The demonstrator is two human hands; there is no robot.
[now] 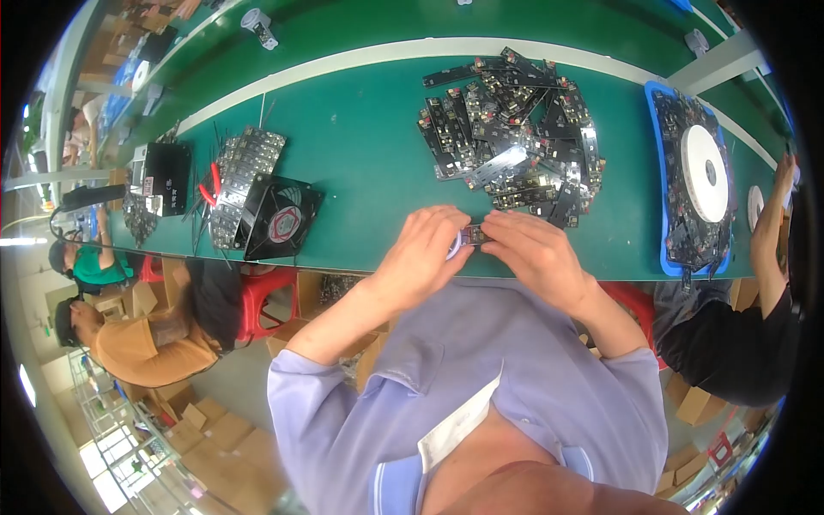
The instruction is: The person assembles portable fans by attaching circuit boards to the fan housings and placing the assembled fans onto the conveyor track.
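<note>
Here, over a green bench (360, 137) near red stools (256, 302), left fingers (448, 221) and right fingers (508, 225) pinch a board (474, 235).

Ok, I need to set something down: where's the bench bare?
Widest bare patch lies between the black fan and the heap of circuit boards; a narrower one separates that heap from the blue tray. Crowded: heap, tray, and beside the fan.
</note>
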